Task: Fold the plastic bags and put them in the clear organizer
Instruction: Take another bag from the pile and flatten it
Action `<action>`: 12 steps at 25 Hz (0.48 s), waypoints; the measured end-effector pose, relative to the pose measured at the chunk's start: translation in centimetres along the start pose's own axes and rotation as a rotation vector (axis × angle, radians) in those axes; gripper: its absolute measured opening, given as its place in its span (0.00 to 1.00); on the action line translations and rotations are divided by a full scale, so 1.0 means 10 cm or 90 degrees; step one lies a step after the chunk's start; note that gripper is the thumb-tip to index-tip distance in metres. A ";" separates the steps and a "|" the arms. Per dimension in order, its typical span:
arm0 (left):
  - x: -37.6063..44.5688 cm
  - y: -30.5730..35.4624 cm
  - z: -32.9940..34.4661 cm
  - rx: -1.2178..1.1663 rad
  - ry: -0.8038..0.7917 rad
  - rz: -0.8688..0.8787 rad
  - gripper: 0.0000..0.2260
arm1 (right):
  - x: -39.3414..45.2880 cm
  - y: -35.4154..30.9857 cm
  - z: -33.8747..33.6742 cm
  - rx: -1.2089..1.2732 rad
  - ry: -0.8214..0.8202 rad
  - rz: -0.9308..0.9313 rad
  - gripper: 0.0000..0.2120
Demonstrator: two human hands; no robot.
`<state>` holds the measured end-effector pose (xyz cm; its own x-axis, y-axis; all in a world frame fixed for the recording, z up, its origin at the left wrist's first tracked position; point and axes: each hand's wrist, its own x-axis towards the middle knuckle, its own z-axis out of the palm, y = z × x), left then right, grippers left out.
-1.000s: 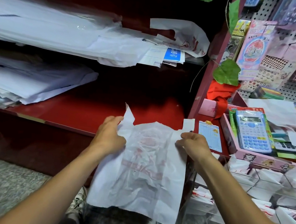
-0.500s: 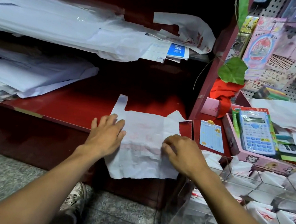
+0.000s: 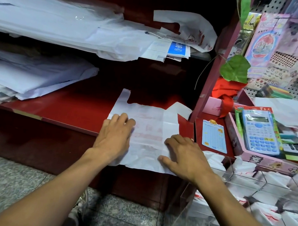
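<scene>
A white plastic bag [image 3: 149, 130] with faint red print lies flat on the red shelf [image 3: 72, 110], handles pointing away, its lower edge hanging over the shelf's front. My left hand [image 3: 115, 137] presses flat on the bag's left side. My right hand [image 3: 184, 155] rests with spread fingers on its right lower part. The clear organizer [image 3: 259, 192] stands at the lower right, its compartments holding several folded white bags.
Stacks of white bags and paper [image 3: 35, 75] fill the shelf's left side and the shelf above [image 3: 70, 24]. A blue calculator [image 3: 259, 131] lies in a pink tray [image 3: 236, 135] at right. A blue card [image 3: 213, 136] lies beside the bag. A speckled floor [image 3: 120, 221] is below.
The bag, held up by its top corners a second ago, has been laid flat on the shelf. Both hands now press on it, and they have shifted slightly apart.
</scene>
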<state>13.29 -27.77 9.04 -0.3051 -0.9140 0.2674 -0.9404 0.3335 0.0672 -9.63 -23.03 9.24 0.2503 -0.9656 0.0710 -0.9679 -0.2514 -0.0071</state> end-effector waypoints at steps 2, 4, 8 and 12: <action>-0.01 0.08 -0.03 -0.072 -0.031 0.049 0.12 | 0.00 0.03 0.02 0.051 -0.005 -0.018 0.37; -0.03 0.11 -0.03 -0.110 -0.088 0.031 0.15 | 0.03 0.03 0.00 0.176 0.023 0.010 0.32; -0.08 0.09 0.00 -0.124 -0.091 0.028 0.16 | 0.36 0.16 -0.04 0.363 0.133 0.157 0.21; -0.11 0.05 0.03 -0.142 -0.076 0.061 0.17 | 0.83 0.24 -0.05 0.357 0.022 0.271 0.25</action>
<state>13.06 -26.67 8.48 -0.4193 -0.8921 0.1682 -0.8539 0.4504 0.2608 -9.85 -31.60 10.34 -0.1577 -0.9873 -0.0210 -0.8208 0.1429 -0.5531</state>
